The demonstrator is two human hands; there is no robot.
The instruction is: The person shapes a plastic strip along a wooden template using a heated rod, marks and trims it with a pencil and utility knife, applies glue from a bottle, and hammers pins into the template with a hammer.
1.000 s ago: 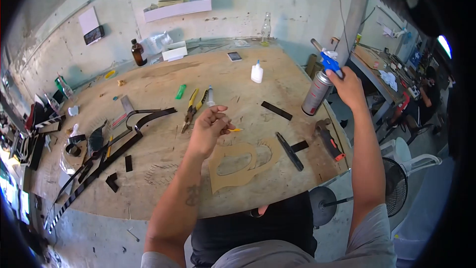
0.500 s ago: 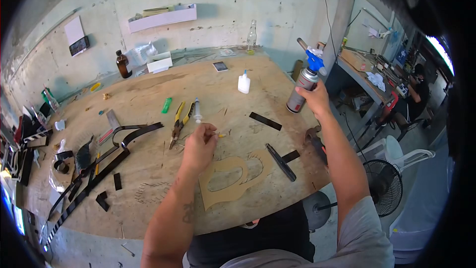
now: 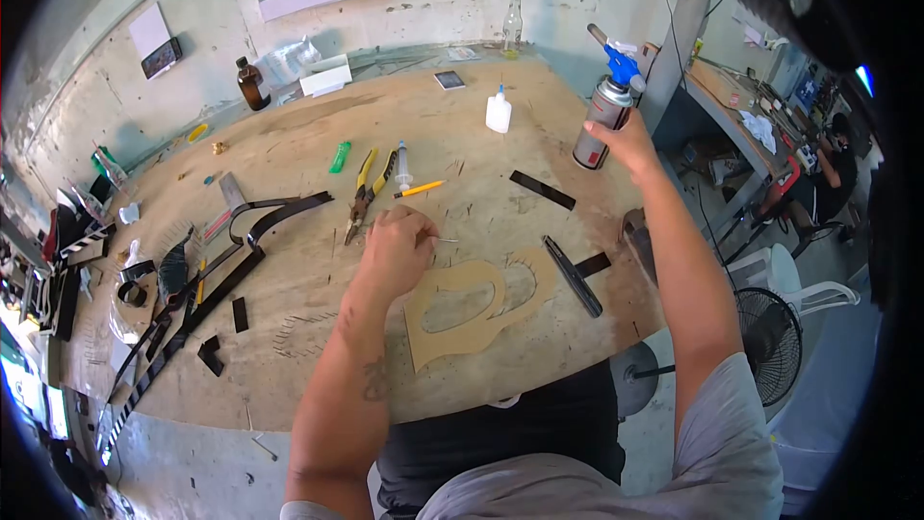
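Observation:
My right hand [image 3: 626, 146] is wrapped around the can of a blow torch [image 3: 606, 114] with a blue head, upright near the table's right edge; I cannot tell whether its base touches the wood. My left hand [image 3: 399, 239] is closed above the table, a thin pale stick-like piece [image 3: 447, 240] poking out from its fingertips. Just below that hand lies a flat tan cut-out template [image 3: 462, 335] with curved openings. A yellow pencil [image 3: 420, 189], a syringe [image 3: 403, 166] and yellow-handled pliers [image 3: 362, 195] lie beyond the hand. Right of the template rests a black pen-like tool [image 3: 574, 277].
Black strips [image 3: 207, 318] and a tape roll [image 3: 133, 294] lie at the left. A white glue bottle [image 3: 499, 114], a green lighter-sized item [image 3: 340, 157] and a brown bottle [image 3: 252, 85] stand or lie farther back. A fan [image 3: 768, 342] stands at the right; another person [image 3: 835, 173] sits beyond.
The view has shifted, so the table appears higher and farther right. My left hand has come away from the pencil, which now shows whole. My right hand keeps its grip on the torch.

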